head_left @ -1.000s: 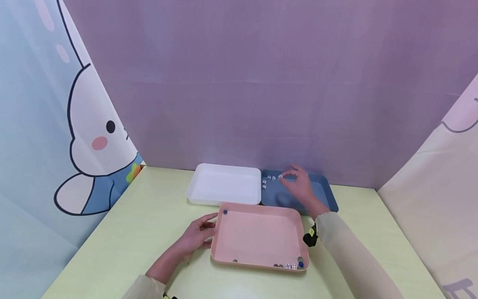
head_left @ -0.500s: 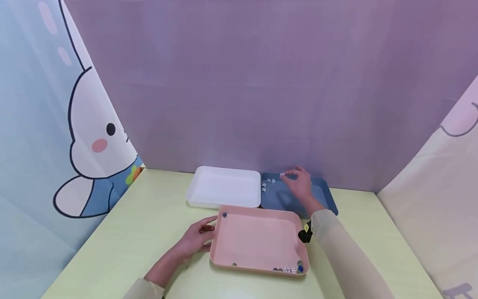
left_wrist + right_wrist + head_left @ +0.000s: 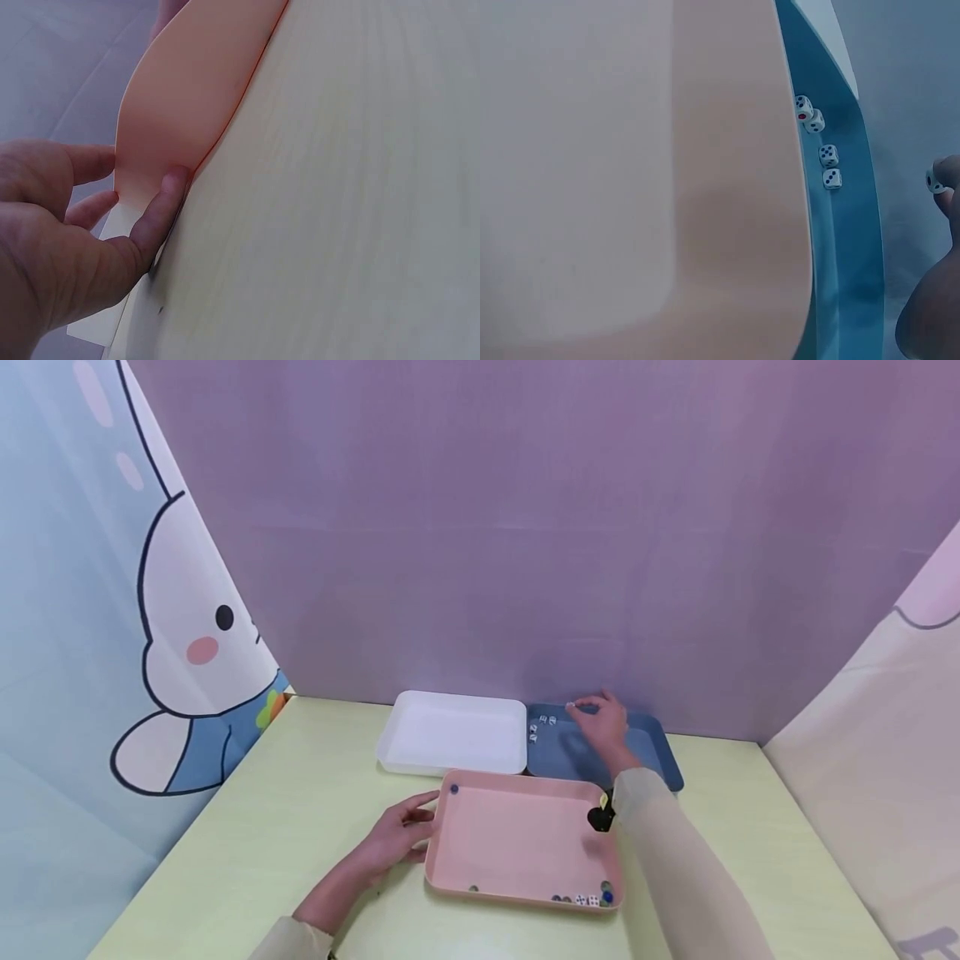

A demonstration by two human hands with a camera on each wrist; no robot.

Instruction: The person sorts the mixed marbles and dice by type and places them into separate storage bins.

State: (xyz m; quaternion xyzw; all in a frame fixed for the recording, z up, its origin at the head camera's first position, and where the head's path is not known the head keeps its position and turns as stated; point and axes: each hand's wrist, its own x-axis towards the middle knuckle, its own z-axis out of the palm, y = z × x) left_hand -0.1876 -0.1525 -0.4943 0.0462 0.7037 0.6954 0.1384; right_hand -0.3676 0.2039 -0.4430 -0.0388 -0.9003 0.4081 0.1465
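Over the back edge of the blue tray [image 3: 570,764], my right hand [image 3: 607,727] pinches a white die [image 3: 931,181] between thumb and fingertip. Several other white dice [image 3: 829,156] lie inside that tray, along its back left corner. My left hand [image 3: 393,835] rests at the left side of the pink tray [image 3: 525,835]. In the left wrist view its thumb and fingertips touch the tray's outer wall [image 3: 172,97] without curling over the rim. Two dice [image 3: 587,900] sit at the pink tray's front right, beside several marbles [image 3: 608,897].
A white tray [image 3: 453,735] stands at the back, left of the blue one and behind the pink one. A lone blue marble [image 3: 454,788] lies in the pink tray's back left corner, and another small marble [image 3: 474,887] near its front wall. A purple curtain [image 3: 480,568] hangs behind.
My right hand has lifted the die from among the others toward the blue tray's back edge, its wrist swinging left over the pink tray's corner. My left hand stays put.
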